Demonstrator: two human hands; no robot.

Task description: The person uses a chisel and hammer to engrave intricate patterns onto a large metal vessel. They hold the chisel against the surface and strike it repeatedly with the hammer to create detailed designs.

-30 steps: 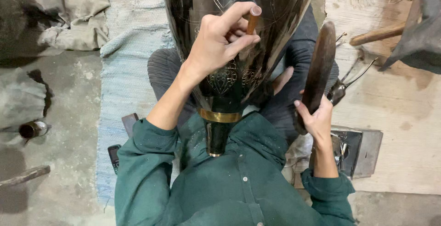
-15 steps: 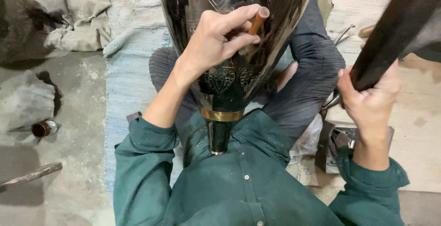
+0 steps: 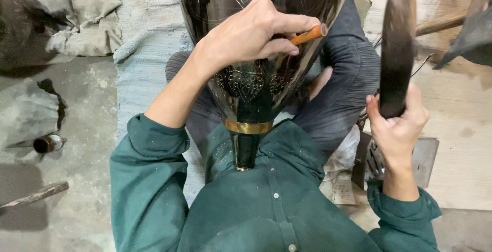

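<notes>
A large dark metal vase [image 3: 256, 36] with engraved patterns lies across the seated person's lap, its narrow neck with a gold band [image 3: 248, 127] pointing back at the green shirt. The left hand [image 3: 251, 36] rests on the vase's belly, fingers closed around a small orange-handled tool [image 3: 310, 34] whose tip meets the surface. To the right of the vase, the right hand [image 3: 397, 124] is wrapped tight around a dark, blurred mallet [image 3: 395, 47], held upright and apart from the vase.
</notes>
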